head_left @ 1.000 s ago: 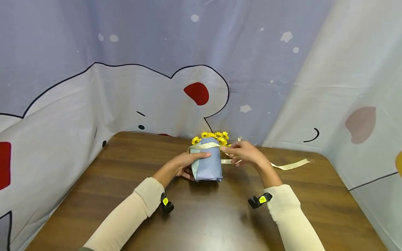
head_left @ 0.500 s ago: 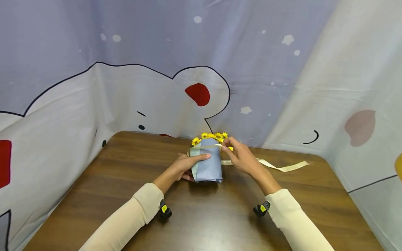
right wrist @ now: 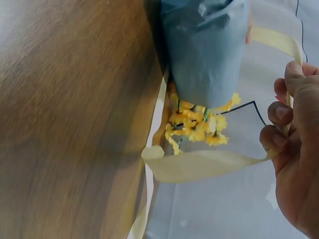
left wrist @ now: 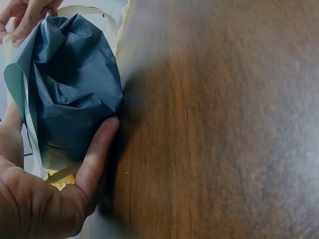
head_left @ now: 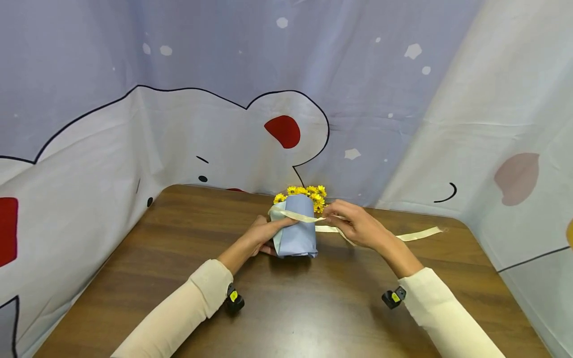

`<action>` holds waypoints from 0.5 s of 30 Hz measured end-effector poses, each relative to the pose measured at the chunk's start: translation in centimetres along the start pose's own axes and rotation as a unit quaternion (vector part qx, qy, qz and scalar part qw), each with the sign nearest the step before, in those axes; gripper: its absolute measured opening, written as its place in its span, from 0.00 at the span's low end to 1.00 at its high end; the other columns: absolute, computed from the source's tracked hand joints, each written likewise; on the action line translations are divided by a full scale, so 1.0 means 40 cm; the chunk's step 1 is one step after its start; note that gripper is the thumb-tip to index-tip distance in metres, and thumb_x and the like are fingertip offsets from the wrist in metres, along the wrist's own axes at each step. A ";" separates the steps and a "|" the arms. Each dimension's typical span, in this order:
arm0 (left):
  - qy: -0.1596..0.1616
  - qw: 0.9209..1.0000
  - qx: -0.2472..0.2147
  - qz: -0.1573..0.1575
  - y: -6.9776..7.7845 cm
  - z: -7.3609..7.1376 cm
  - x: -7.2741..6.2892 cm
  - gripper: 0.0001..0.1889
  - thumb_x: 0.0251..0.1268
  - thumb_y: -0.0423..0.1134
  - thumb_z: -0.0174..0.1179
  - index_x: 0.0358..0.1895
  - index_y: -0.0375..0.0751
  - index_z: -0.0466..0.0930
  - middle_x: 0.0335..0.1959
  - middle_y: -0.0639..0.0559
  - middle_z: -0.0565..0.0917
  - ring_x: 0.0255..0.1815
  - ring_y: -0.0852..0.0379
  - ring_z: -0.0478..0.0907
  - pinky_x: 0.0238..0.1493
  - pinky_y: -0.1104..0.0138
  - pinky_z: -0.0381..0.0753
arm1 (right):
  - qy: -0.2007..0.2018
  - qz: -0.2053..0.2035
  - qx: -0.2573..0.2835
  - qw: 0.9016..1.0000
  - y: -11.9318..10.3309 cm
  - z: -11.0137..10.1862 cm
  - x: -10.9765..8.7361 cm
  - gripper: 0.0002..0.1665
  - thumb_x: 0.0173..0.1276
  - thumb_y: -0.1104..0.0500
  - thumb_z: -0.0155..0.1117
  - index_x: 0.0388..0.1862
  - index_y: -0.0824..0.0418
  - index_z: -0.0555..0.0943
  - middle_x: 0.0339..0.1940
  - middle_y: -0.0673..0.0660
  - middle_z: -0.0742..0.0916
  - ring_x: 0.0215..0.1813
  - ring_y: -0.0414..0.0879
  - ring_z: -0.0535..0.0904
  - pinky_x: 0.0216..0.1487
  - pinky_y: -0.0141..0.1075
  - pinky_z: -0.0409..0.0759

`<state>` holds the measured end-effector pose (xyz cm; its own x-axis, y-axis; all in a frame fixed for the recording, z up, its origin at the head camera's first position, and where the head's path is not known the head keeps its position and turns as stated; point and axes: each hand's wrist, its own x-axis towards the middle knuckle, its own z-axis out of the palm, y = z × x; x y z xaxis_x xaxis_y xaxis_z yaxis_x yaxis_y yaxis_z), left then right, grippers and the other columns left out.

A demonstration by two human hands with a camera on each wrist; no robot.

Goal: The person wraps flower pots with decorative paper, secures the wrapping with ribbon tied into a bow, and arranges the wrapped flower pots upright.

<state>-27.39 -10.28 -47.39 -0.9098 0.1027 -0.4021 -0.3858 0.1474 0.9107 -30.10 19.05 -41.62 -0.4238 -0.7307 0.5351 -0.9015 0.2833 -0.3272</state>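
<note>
A small bouquet of yellow flowers (head_left: 319,200) stands out of blue-grey wrapping paper (head_left: 301,241), its folded bottom end (left wrist: 75,64) toward me. My left hand (head_left: 261,234) grips the wrapped bundle from the left, thumb on top and fingers beneath. A cream ribbon (head_left: 302,217) crosses over the paper and the left thumb. My right hand (head_left: 355,224) pinches this ribbon just right of the bundle, as the right wrist view also shows, with a loose length (right wrist: 204,164) hanging from the fingers. Another stretch of ribbon comes out from the bundle's right side along the table.
The wooden table (head_left: 286,308) carries the ribbon's tail (head_left: 421,234) at the right. A printed cloth curtain (head_left: 215,134) hangs right behind the table's back edge and along both sides. Each wrist wears a small black camera (head_left: 394,297).
My right hand first reached up beside the flowers, then drew the ribbon back toward me and right. The ribbon now lies lower, across the left thumb. The left hand keeps its grip.
</note>
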 end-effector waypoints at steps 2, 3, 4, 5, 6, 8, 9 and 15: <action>0.010 1.000 0.001 0.004 -0.001 -0.001 0.000 0.53 0.59 0.69 0.80 0.76 0.43 0.62 0.55 0.36 0.85 0.35 0.48 0.91 0.32 0.54 0.95 | 0.002 0.000 0.014 1.000 0.002 -0.002 -0.005 0.17 0.73 0.77 0.72 0.52 0.60 0.88 0.46 0.55 0.90 0.45 0.44 0.85 0.47 0.37 0.84; 0.014 1.000 0.001 0.006 -0.002 -0.003 -0.001 0.55 0.59 0.69 0.80 0.77 0.45 0.59 0.56 0.35 0.83 0.35 0.47 0.91 0.31 0.54 0.95 | 0.002 -0.002 0.019 1.000 -0.001 -0.001 -0.004 0.17 0.72 0.77 0.73 0.52 0.60 0.88 0.46 0.54 0.90 0.45 0.44 0.85 0.47 0.36 0.84; 0.017 1.000 0.000 0.007 -0.002 -0.004 -0.001 0.55 0.60 0.69 0.80 0.77 0.47 0.56 0.57 0.35 0.81 0.36 0.47 0.91 0.31 0.53 0.95 | -0.001 -0.003 0.022 1.000 -0.004 0.002 -0.002 0.17 0.73 0.77 0.73 0.52 0.59 0.88 0.46 0.53 0.90 0.45 0.43 0.84 0.46 0.35 0.83; 0.014 1.000 0.000 0.012 -0.002 -0.005 -0.002 0.54 0.61 0.68 0.80 0.79 0.48 0.57 0.58 0.35 0.81 0.36 0.47 0.91 0.31 0.53 0.94 | -0.003 -0.001 0.023 1.000 -0.009 0.005 0.002 0.17 0.73 0.76 0.73 0.53 0.59 0.88 0.46 0.52 0.90 0.45 0.43 0.83 0.46 0.34 0.82; 0.009 1.000 0.001 0.016 -0.001 -0.006 -0.002 0.52 0.63 0.68 0.79 0.79 0.49 0.60 0.58 0.35 0.83 0.36 0.47 0.91 0.31 0.53 0.94 | -0.004 0.000 0.024 1.000 -0.013 0.010 0.007 0.16 0.74 0.75 0.72 0.53 0.58 0.88 0.46 0.52 0.90 0.44 0.42 0.83 0.45 0.34 0.82; -0.004 1.000 0.004 0.020 -0.001 -0.009 -0.004 0.44 0.66 0.67 0.77 0.75 0.46 0.70 0.54 0.39 0.87 0.36 0.49 0.91 0.31 0.54 0.95 | -0.008 0.006 0.021 1.000 -0.023 0.020 0.020 0.14 0.76 0.73 0.72 0.53 0.58 0.88 0.46 0.52 0.90 0.43 0.41 0.81 0.44 0.35 0.82; -0.009 1.000 0.004 0.020 -0.002 -0.010 -0.004 0.41 0.67 0.66 0.76 0.72 0.45 0.74 0.51 0.41 0.88 0.36 0.50 0.91 0.32 0.55 0.94 | -0.010 0.009 0.016 1.000 -0.027 0.026 0.026 0.13 0.77 0.73 0.72 0.53 0.58 0.88 0.46 0.52 0.90 0.43 0.41 0.81 0.44 0.36 0.82; -0.008 1.000 0.003 0.019 -0.005 -0.007 -0.008 0.34 0.67 0.67 0.75 0.58 0.40 0.85 0.41 0.48 0.92 0.33 0.54 0.91 0.32 0.59 0.94 | -0.025 0.027 -0.013 0.999 -0.039 0.053 0.054 0.08 0.79 0.68 0.73 0.52 0.59 0.88 0.47 0.53 0.90 0.45 0.44 0.85 0.47 0.40 0.86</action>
<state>-27.05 -10.62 -47.43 -0.9210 0.1236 -0.3695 -0.3507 0.1500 0.9244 -29.40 15.70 -41.61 -0.4669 -0.7439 0.4781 -0.8801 0.3383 -0.3331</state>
